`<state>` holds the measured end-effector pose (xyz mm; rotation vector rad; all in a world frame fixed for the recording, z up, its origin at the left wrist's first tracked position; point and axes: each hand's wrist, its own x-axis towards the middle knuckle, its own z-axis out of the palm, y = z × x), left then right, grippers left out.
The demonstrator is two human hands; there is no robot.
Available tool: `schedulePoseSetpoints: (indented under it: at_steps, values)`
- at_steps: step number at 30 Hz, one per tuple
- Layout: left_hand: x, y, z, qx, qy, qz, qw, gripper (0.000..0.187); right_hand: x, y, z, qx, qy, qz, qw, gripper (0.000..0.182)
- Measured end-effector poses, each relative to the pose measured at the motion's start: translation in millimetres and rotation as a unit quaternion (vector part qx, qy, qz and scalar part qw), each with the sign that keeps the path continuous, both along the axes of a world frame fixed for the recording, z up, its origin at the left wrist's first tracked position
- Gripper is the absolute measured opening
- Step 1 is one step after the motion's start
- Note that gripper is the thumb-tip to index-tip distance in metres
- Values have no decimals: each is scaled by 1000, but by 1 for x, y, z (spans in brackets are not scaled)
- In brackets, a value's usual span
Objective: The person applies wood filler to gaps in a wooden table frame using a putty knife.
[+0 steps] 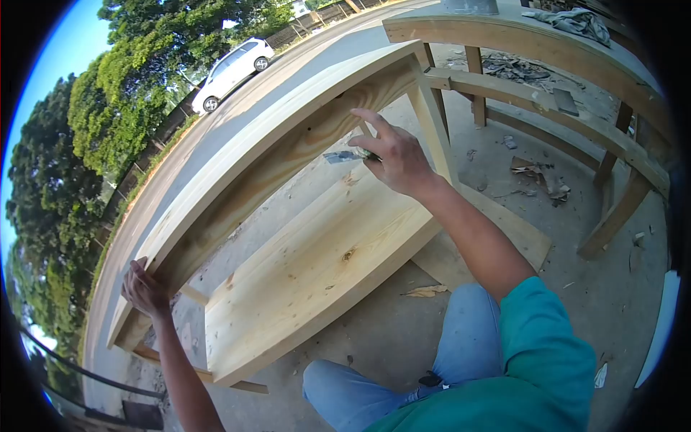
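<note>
A pale wooden frame piece, like a small table with a lower shelf, stands tilted before me. My left hand is closed around the near left end of its top rail. My right hand is just inside the right part of the frame, its index finger pointing out and its other fingers curled around a putty knife. The flat greyish blade points left, below the inner face of the rail; most of the handle is hidden in the hand. Small dark holes and knots mark the wood.
A wooden workbench with a grey cloth on it stands at upper right. Scraps and a flat board lie on the concrete floor. A white car is on the road beyond, with trees behind.
</note>
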<state>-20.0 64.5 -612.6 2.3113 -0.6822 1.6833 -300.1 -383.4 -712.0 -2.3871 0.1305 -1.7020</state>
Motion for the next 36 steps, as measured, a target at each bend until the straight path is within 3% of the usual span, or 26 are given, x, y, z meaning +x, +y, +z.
schedulePoseSetpoints:
  at_steps: [7, 10, 16, 22, 28, 31, 36]
  values:
    - [-6, -2, 2, -19, 58, 17, 998, 66, 9, -43, 20, -44, 32, 20, 998, 29]
    - [-5, -4, 3, -17, 65, 6, 998, 65, 16, -47, 22, -116, -19, 16, 993, 26]
    - [-5, 1, 2, -24, 78, 17, 997, 59, 10, -24, 30, -28, 41, -99, 994, 21]
    - [-6, 7, -5, -12, 33, 0, 999, 54, 12, -9, 24, 32, 5, -109, 994, 22]
    - [-14, 2, -9, -5, -40, -16, 999, 52, -9, -16, -11, -75, -27, 27, 996, 29]
    - [-17, 1, -9, -5, -53, -20, 998, 53, -16, -14, -24, 63, -90, 80, 991, 29]
    - [-18, 1, -12, -7, -66, -20, 998, 52, -13, 3, -6, 119, -71, 60, 988, 27]
